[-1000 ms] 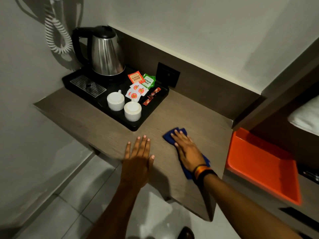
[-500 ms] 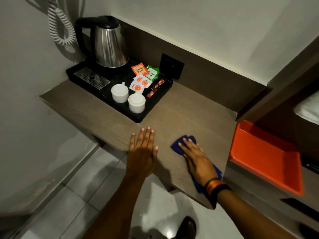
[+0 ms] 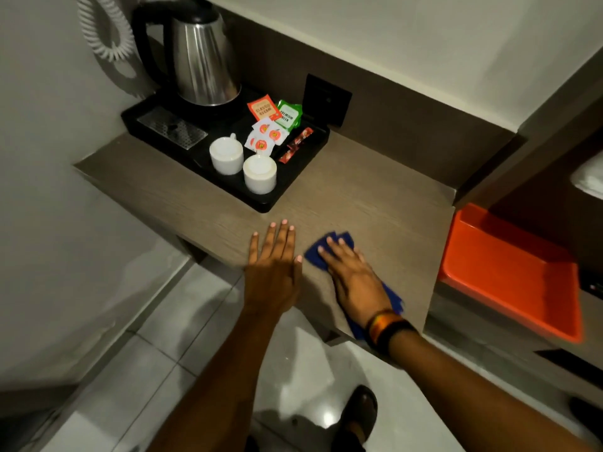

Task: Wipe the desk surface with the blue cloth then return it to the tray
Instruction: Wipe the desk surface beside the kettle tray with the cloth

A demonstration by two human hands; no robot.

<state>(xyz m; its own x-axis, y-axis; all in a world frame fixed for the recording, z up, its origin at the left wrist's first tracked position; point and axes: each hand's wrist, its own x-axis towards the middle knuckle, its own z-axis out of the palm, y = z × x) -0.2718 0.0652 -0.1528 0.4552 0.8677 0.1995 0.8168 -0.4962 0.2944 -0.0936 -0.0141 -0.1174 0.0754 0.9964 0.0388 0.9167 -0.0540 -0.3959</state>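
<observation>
The blue cloth (image 3: pixel 316 252) lies flat on the brown desk surface (image 3: pixel 359 197) near its front edge. My right hand (image 3: pixel 354 280) presses down on it with fingers spread; most of the cloth is hidden under the palm, with blue showing past the fingertips and by the wrist. My left hand (image 3: pixel 274 272) rests flat on the desk just left of the cloth, fingers apart, holding nothing. An empty orange tray (image 3: pixel 509 275) sits lower, to the right of the desk.
A black tray (image 3: pixel 293 177) at the desk's back left holds a steel kettle (image 3: pixel 202 60), two white cups (image 3: pixel 241 163) and several sachets (image 3: pixel 270 125). A wall socket (image 3: pixel 326 99) is behind it. Tiled floor and my shoe (image 3: pixel 359 415) lie below.
My right hand has slid the cloth left along the front of the desk, closer to my left hand. The left hand stays planted. The camera view has shifted slightly.
</observation>
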